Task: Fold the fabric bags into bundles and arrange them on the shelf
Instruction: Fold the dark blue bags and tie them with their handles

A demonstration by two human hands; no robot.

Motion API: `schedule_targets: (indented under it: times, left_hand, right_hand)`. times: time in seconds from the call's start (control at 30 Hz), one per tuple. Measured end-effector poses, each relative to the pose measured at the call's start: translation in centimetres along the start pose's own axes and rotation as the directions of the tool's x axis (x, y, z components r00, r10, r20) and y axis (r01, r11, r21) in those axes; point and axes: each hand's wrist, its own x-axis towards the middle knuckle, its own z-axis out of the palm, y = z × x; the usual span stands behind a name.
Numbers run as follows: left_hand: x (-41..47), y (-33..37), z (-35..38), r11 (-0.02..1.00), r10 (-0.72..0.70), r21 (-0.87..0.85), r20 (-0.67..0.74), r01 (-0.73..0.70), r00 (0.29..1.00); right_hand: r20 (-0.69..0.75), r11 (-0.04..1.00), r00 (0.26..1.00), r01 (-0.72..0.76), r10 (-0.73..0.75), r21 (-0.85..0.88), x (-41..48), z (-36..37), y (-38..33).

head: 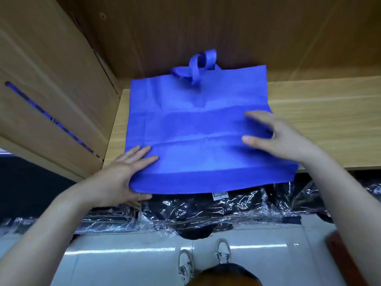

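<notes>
A blue fabric bag lies flat on the light wooden shelf, its handles bunched at the far edge against the back panel. The near edge of the bag hangs over the shelf front. My left hand holds the bag's near left corner, fingers flat on top and thumb underneath. My right hand hovers over or lightly touches the right side of the bag, fingers spread and relaxed; it is blurred.
A wooden side panel with a slot stands at the left. Below the shelf lie dark packages wrapped in clear plastic. My shoes stand on the pale tiled floor. A brown object sits at lower right.
</notes>
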Motion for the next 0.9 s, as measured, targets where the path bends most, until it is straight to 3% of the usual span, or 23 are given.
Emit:
schedule_targets:
  times: [0.07,0.13,0.2,0.27,0.33,0.4,0.47,0.57,0.63,0.73,0.83,0.9]
  left_hand:
    - [-0.1,0.0,0.2,0.979,-0.037,-0.205,-0.141,0.008,0.989]
    - [0.1,0.2,0.6,0.944,-0.137,-0.329,-0.278,0.04,0.951]
    - [0.5,0.9,1.2,0.938,-0.268,-0.319,-0.428,0.133,0.863]
    - [0.7,1.6,1.8,0.957,-0.286,-0.209,-0.554,0.202,0.782]
    - [0.8,2.0,2.5,0.96,-0.275,-0.135,-0.611,0.244,0.742]
    - [0.8,2.5,2.9,0.956,-0.274,-0.104,-0.658,0.275,0.702]
    - [1.0,3.2,3.2,0.945,-0.293,-0.107,-0.697,0.309,0.655]
    - [1.0,3.7,3.4,0.922,-0.385,-0.254,-0.68,0.292,0.624]
    - [0.8,3.2,3.7,0.959,-0.272,-0.147,-0.719,0.243,0.639]
    - [0.6,1.9,4.6,0.971,-0.047,0.142,-0.68,0.194,0.732]
    - [-0.1,1.2,4.8,0.962,-0.087,0.181,-0.51,0.206,0.856]
    - [-0.5,0.9,4.5,0.952,-0.088,0.23,-0.431,0.204,0.898]
  right_hand:
    - [0.316,0.999,0.948,0.038,-0.047,0.035,-2.4,-0.4,-0.6]
    - [0.478,0.997,0.875,0.04,-0.068,0.068,-3.7,-1.2,-0.7]
    - [0.603,0.999,0.797,0.032,-0.028,0.005,-4.4,-2.0,-0.6]
    - [0.646,0.996,0.762,0.017,0.043,-0.085,-5.0,-2.5,-0.1]
    - [0.503,0.996,0.86,-0.049,0.079,-0.073,-5.4,-2.3,0.5]
    - [0.205,0.992,0.971,-0.128,0.122,0.014,-5.4,-1.5,1.3]
    - [-0.016,0.993,0.993,-0.112,0.113,0.026,-5.5,0.0,2.1]
    - [-0.214,0.998,0.977,-0.028,0.014,-0.06,-6.1,2.6,2.4]
    - [-0.305,0.999,0.952,-0.004,-0.011,-0.051,-6.5,3.5,2.4]
    - [-0.356,0.967,0.914,0.121,-0.197,-0.224,-7.1,3.7,2.3]
    - [-0.211,0.752,0.892,0.188,-0.401,-0.632,-7.1,3.5,2.5]
    - [-0.091,0.686,0.915,0.226,-0.392,-0.692,-7.4,3.3,2.7]
